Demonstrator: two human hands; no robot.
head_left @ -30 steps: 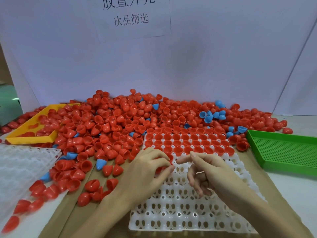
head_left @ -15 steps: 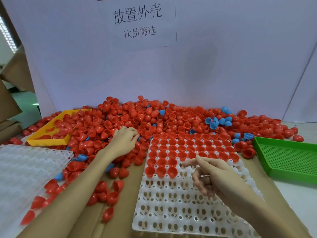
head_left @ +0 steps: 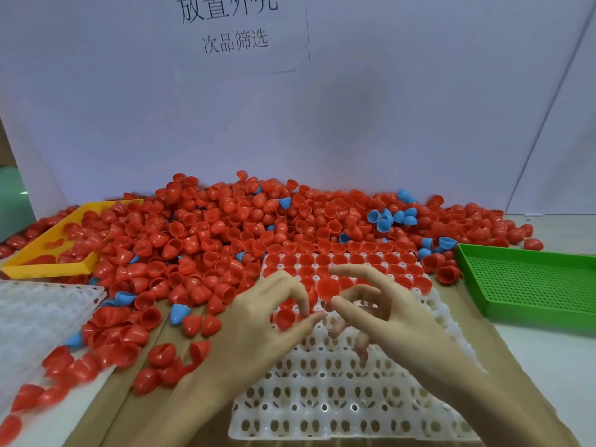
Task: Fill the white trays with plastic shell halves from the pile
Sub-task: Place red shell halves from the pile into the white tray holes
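Head view: printed Chinese characters on a paper sign (head_left: 237,27) on the far wall. Left hand (head_left: 258,321) curls round red shells; right hand (head_left: 387,314) pinches a red shell half (head_left: 328,287) over the white tray (head_left: 338,401), its far rows filled. Pile (head_left: 225,227) beyond; yellow tray (head_left: 48,267) left, green tray (head_left: 532,285) right.

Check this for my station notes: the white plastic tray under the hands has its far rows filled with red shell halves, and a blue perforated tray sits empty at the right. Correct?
Not quite. The perforated plastic tray at the right is green, not blue, as the head view shows. The rest stands: it sits empty, and the white plastic tray has its far rows filled with red shell halves.
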